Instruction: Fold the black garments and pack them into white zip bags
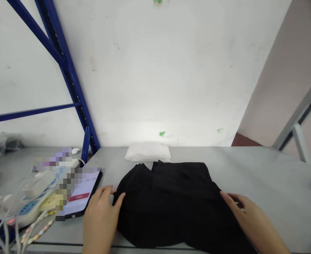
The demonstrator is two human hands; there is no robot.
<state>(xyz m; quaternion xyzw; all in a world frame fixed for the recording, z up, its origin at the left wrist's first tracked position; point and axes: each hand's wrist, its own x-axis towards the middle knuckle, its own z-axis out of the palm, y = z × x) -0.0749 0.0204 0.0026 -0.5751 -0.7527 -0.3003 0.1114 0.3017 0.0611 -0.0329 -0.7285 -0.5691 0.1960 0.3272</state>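
Observation:
A black cloth garment (168, 201) lies bunched and folded on the grey table, and its exact type cannot be told. My left hand (101, 222) is at its left edge, with the thumb and fingers closed on the fabric. My right hand (250, 222) is at the opposite edge, with the fingertips curled over the cloth and partly hidden beneath it. The near part of the garment runs past the bottom of the view.
A flat white packet (147, 152) lies behind the garment on the grey table (271, 176). To the left are a smartphone (82, 195) with a red on-screen button, a power strip (25, 211) with white cables, and a blue shelf upright (73, 95). A white wall stands behind.

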